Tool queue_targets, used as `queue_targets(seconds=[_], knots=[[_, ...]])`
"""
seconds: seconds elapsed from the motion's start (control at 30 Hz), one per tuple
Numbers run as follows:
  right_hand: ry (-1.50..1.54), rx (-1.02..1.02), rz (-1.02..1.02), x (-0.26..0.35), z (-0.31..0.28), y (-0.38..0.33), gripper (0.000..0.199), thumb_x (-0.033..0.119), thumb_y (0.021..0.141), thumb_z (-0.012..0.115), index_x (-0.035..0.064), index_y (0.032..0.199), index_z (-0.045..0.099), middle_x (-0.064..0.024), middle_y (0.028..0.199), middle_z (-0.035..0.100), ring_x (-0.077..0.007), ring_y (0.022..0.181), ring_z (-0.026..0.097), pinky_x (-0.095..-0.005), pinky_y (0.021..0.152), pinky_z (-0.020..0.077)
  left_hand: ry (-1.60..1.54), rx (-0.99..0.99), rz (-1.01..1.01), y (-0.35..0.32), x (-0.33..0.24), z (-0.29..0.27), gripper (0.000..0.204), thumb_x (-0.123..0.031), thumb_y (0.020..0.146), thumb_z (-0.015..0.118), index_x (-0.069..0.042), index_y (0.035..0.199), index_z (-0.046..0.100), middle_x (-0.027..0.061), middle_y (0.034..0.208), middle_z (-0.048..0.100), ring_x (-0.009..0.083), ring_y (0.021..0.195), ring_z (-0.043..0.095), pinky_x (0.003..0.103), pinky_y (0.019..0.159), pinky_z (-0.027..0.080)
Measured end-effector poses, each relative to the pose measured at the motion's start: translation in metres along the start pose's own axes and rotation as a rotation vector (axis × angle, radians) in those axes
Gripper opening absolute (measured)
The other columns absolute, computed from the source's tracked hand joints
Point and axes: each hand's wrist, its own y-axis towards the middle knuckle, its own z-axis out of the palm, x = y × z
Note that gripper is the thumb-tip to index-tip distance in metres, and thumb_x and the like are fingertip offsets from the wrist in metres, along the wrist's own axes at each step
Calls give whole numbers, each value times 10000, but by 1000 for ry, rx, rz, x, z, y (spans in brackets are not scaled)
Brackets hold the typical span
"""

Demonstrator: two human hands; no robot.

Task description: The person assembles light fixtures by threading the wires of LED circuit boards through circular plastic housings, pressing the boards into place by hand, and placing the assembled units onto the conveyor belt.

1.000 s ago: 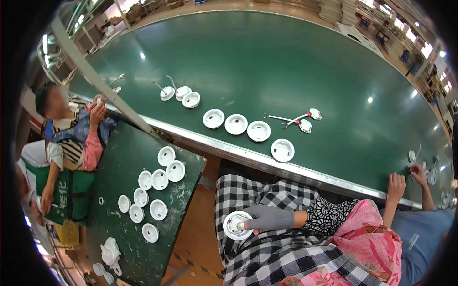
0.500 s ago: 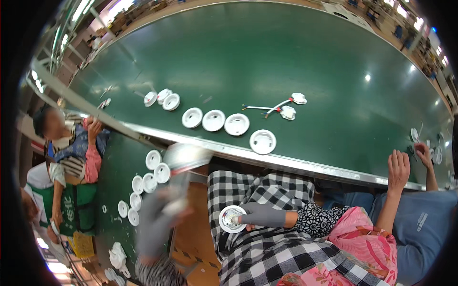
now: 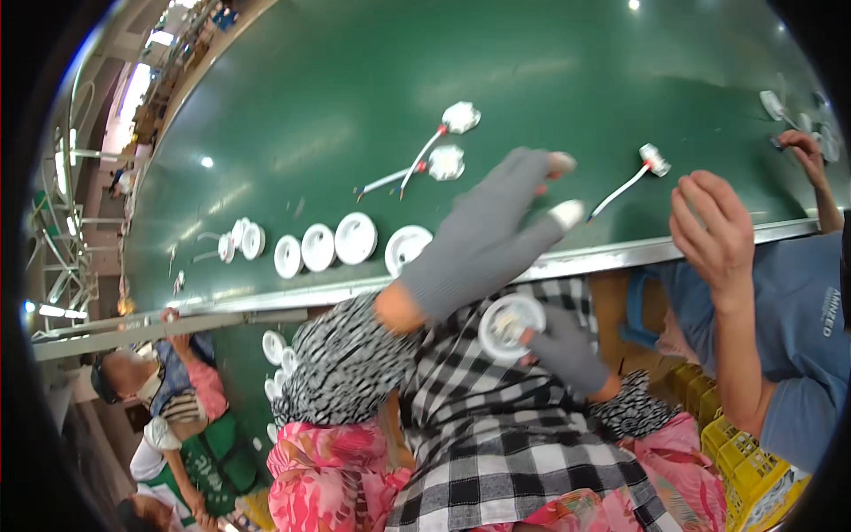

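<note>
My left hand [image 3: 487,230], in a grey glove with bare or white-tipped fingers, stretches over the table's near edge. Its fingers are apart and I see nothing between them. Close to my lap, my right hand [image 3: 572,350], gloved too, grips a white round cup-shaped housing [image 3: 512,326] by its side. Small pale parts show inside that housing, not sharp enough to tell. Beyond my left hand lie two white wired modules [image 3: 445,162] with red collars. Another wired module [image 3: 654,160] lies further right.
White round housings [image 3: 356,238] stand in a row along the green table's metal edge [image 3: 612,260]. A co-worker's hand [image 3: 714,226] is raised at right, near yellow crates [image 3: 745,452]. More housings [image 3: 275,348] sit on the left bench, with another person [image 3: 168,381] beyond.
The view has turned to the right. My left hand, blurred near a white object at the left bench, has swung over the table edge, fingers spread. My right hand still holds the housing.
</note>
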Motion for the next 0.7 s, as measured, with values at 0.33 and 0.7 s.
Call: queue_targets(seconds=[0.33,0.7], knots=[[-427,179,-39,8,56,24,396,269,896,596,9,1194,610,-79,846,685,-96,647,641,-263,585,516,-616,-224,-529,-203,35,37,475,-173,979,521,-1,1400,386,89,1150,554,139,942,548,290,863,463],[-246,130,151,25,79,18,431,250,936,575,-20,1270,540,-63,987,666,-73,744,620,-205,609,516,450,-406,-178,-190,69,-35,973,-431,681,814,5,1412,342,214,1281,469,364,1157,468,441,995,387]])
